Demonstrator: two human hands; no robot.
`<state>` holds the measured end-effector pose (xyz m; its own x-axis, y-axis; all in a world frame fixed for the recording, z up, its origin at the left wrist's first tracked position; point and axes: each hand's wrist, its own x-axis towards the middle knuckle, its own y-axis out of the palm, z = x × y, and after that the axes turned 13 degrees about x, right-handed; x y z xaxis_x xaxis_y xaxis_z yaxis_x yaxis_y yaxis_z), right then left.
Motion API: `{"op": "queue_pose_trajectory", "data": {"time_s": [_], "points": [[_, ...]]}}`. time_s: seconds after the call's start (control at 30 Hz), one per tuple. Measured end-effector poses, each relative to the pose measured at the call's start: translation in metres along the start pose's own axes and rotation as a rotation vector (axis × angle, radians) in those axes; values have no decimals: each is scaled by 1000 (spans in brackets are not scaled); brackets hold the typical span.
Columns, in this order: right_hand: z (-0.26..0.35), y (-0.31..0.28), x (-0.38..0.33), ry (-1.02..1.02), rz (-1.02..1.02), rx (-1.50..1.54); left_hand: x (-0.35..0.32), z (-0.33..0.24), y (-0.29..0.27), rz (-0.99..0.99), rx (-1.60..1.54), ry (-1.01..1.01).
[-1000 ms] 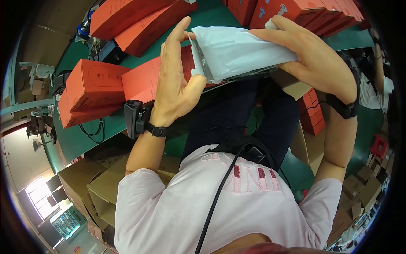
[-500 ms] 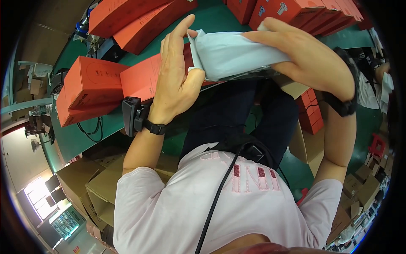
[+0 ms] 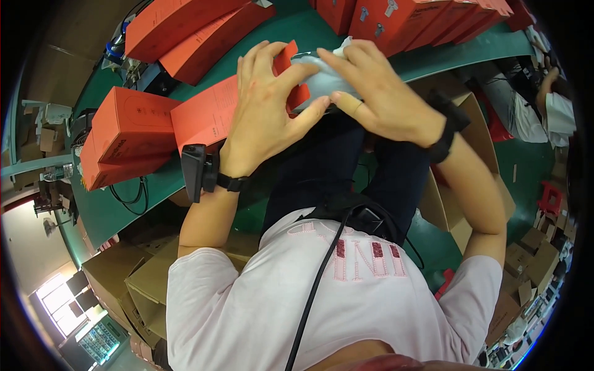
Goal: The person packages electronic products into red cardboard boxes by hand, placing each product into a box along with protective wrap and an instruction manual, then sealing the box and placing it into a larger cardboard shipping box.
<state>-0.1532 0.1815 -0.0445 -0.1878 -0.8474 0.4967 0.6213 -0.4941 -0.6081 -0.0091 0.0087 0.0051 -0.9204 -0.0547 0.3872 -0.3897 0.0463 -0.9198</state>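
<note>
An orange-red carton (image 3: 204, 117) lies lengthwise on the green table, its end flaps standing out at the right. My left hand (image 3: 260, 114) wraps around that open end, the thumb stretched to the packet's lower edge. Partly inside the opening is a packet in pale blue-white wrapping (image 3: 323, 83). My right hand (image 3: 390, 96) grips the packet's outer end, fingers on top and thumb below. What the wrapping contains is hidden.
Another orange-red box (image 3: 133, 127) stands at the left end of the table (image 3: 154, 204). More orange-red boxes (image 3: 192, 43) lie behind, and a row of them (image 3: 396, 28) stands at the far right. Open brown cartons (image 3: 455, 204) sit on the floor beside my legs.
The packet has moved left into the carton's open end, so less of it shows. My right hand has followed it leftward, and my left hand has curled around the opening.
</note>
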Motion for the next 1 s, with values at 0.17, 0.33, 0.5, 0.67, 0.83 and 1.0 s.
{"op": "queue_pose_trajectory", "data": {"time_s": [0.17, 0.33, 0.5, 0.67, 0.83, 1.0], "points": [[-10, 21, -5, 26, -494, 30, -1, 0, 11, 179, 228, -18], [-5, 5, -12, 335, -429, 184, -1, 8, 9, 184, 269, -14], [-13, 35, 11, 290, -190, -253, -4, 11, 15, 188, 308, -9], [-19, 20, 4, 276, -515, -100, -9, 19, 17, 171, 188, -46], [-35, 19, -19, 991, -270, 710, -6, 21, -15, 160, 256, -49], [-38, 53, 4, 738, -102, 546, -13, 50, -4, 315, 206, -117]]}}
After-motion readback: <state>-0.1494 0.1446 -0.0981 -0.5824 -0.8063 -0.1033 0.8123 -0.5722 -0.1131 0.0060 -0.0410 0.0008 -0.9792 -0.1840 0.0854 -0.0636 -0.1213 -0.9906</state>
